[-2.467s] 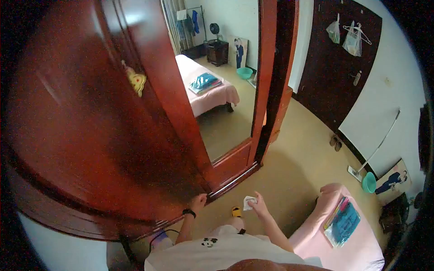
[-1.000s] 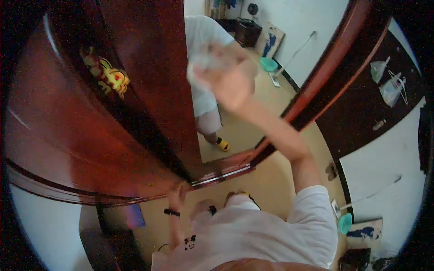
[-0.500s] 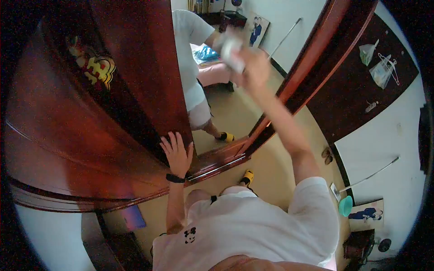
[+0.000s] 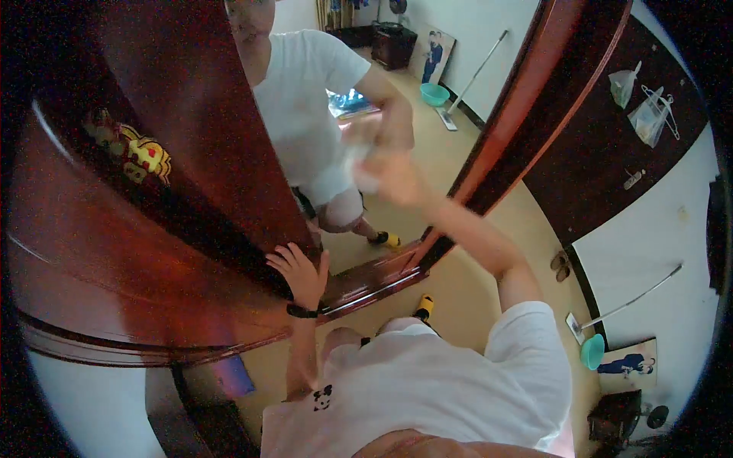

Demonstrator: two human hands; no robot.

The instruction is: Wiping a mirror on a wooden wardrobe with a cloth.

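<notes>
My left hand (image 4: 303,276) rests with its fingers spread on the dark red-brown wardrobe door (image 4: 195,263), beside the mirror's lower corner. A black band circles that wrist. My right hand (image 4: 398,179), smeared by motion, is at the tall mirror (image 4: 416,149) with its fingers closed round a blurred white cloth (image 4: 360,169). The cloth is close to or against the glass; exact contact is unclear. My white shirt and arm are reflected behind it.
A wooden frame post (image 4: 504,114) borders the mirror on the right. Farther right, a flat mop (image 4: 626,301), a green basin (image 4: 592,352) and a framed picture (image 4: 630,362) stand by the wall. Bags hang on a dark door (image 4: 611,145); brown slippers (image 4: 561,266) lie on the floor.
My right hand has swept down and to the left across the mirror with the white cloth. My left hand remains on the wardrobe door. The view has shifted slightly.
</notes>
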